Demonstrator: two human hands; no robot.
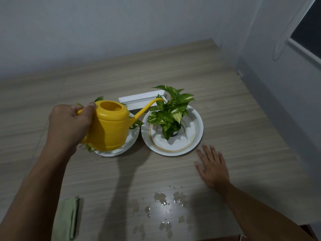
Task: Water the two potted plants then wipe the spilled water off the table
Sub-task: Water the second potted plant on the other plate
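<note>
My left hand [69, 124] grips the handle of a yellow watering can [109, 126], held above the left white plate [119, 150]. Its spout tip [160, 99] reaches over the leaves of the right potted plant [169, 112]. That plant stands in a small dark pot on the right white plate [196, 141]. The left plant is mostly hidden behind the can; only a few leaves [137, 123] show. My right hand [212, 166] lies flat and open on the table, just right of the right plate. Spilled water [161, 200] lies in drops near the front edge. A folded green cloth [66, 218] rests at the front left.
A white rectangular tray [139, 100] lies behind the two plates. The wooden table [225, 101] meets a wall at the back and another on the right, where a window corner [307, 33] shows.
</note>
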